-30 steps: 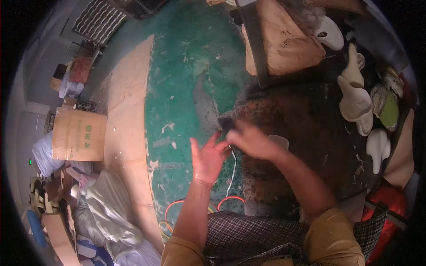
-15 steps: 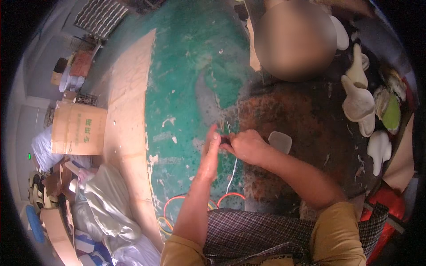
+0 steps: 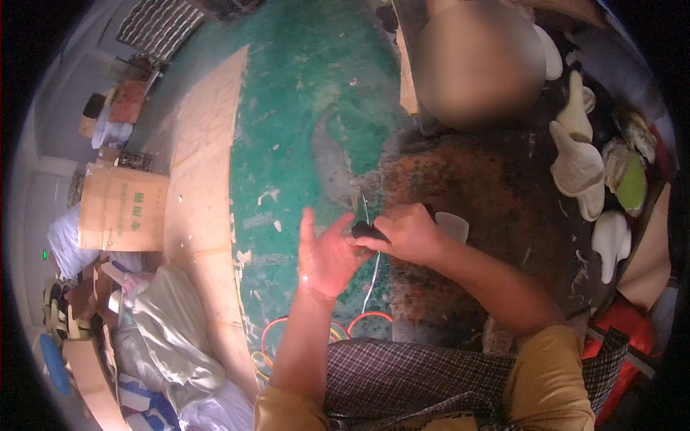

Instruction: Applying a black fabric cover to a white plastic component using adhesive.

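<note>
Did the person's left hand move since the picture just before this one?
Yes. The left hand shifted left, nearer the long tan strip on the floor.

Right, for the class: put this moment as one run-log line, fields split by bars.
left hand: open, fingers spread | right hand: gripping dark piece | nearby: white cord, pale object

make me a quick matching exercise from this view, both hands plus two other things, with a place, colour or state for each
1 left hand
2 right hand
3 large cardboard box
4 looped cord

A orange
B gripping a dark object
C far left of the picture
D open, fingers spread

Pairs: 1-D, 2-B, 3-C, 4-A
</note>
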Demonstrator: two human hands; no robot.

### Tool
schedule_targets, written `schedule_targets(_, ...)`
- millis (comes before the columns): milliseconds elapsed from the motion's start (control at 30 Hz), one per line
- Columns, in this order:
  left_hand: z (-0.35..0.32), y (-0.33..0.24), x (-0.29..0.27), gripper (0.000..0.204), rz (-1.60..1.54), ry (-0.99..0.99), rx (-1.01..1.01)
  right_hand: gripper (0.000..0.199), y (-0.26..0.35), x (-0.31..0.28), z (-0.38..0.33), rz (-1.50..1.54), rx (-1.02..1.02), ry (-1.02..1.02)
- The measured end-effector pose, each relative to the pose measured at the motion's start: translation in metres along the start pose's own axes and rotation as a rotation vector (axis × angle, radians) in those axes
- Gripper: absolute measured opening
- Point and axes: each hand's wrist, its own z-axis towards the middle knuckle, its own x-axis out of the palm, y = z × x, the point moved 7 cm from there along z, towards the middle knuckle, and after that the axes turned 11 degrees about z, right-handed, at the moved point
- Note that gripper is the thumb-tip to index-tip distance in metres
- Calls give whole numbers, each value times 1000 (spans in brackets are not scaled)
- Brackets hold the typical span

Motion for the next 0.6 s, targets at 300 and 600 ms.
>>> schedule_targets(300, -2, 0, 34, 83, -412, 5, 240, 29, -16, -12, 15, 860, 581, -477)
schedule_targets(600, -11, -1, 44, 88, 363, -105, 779, 38, -38, 10, 17, 970, 794, -790)
